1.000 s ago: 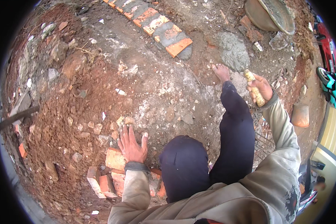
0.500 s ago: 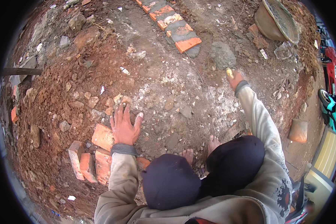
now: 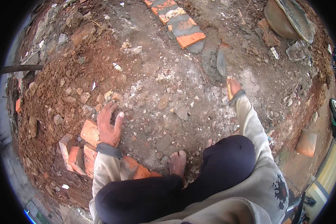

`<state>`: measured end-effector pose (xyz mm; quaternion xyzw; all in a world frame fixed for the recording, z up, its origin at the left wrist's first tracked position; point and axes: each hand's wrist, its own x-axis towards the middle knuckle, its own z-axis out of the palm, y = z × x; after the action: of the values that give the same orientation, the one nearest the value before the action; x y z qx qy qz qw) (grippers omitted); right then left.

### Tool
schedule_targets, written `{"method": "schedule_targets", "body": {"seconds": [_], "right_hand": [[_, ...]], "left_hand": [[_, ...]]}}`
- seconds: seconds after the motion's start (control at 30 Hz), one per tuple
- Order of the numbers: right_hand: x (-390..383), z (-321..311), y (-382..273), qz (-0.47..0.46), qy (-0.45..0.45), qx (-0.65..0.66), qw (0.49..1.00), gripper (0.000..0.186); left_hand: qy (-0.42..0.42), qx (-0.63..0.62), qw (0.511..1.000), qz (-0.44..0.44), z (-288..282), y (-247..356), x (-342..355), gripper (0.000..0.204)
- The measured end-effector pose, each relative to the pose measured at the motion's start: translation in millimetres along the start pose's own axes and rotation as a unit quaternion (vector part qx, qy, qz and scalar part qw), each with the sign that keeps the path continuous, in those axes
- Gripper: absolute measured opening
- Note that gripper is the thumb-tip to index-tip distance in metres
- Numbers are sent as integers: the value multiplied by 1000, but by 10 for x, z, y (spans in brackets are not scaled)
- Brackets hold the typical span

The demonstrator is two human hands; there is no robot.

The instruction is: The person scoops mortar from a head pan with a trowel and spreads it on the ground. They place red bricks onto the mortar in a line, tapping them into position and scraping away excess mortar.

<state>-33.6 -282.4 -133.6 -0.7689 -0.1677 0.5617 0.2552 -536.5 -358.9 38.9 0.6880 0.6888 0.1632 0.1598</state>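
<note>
My right hand [image 3: 233, 86] grips the light handle of a trowel [image 3: 221, 63], its grey pointed blade tilted over the ground. Beside the blade lies a patch of wet grey mortar [image 3: 210, 64], at the near end of a row of orange bricks [image 3: 190, 39] with mortar between them. My left hand [image 3: 109, 124] is empty, fingers apart, over the right end of a loose brick [image 3: 90, 132]. Whether its palm rests on the brick is hidden. Several more bricks [image 3: 76, 158] are heaped by that wrist, some partly behind my left leg.
A tilted basin [image 3: 283, 22] with grey residue stands at the far right, near a crumpled clear plastic piece [image 3: 296, 50]. Reddish soil with stones [image 3: 52, 108] rises on the left. An orange-brown block [image 3: 306, 143] lies at the right.
The rounded mortar pile is now a patch drawn toward the brick row, and the trowel's blade has come into sight. My left leg has swung left; the left hand stays by the bricks.
</note>
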Motion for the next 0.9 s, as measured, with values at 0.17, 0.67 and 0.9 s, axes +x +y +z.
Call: {"method": "schedule_targets", "body": {"seconds": [0.17, 0.67, 0.9], "right_hand": [[465, 123, -184, -88, -75, -260, 959, 44], [968, -475, -390, -393, 20, -720, 572, 42], [782, -189, -181, -291, -23, -607, 739, 47]], "left_hand": [[31, -38, 999, 2, 26, -28, -11, 37], [-5, 226, 974, 2, -242, -180, -380, 52], [11, 225, 974, 13, -225, -203, -441, 53]]}}
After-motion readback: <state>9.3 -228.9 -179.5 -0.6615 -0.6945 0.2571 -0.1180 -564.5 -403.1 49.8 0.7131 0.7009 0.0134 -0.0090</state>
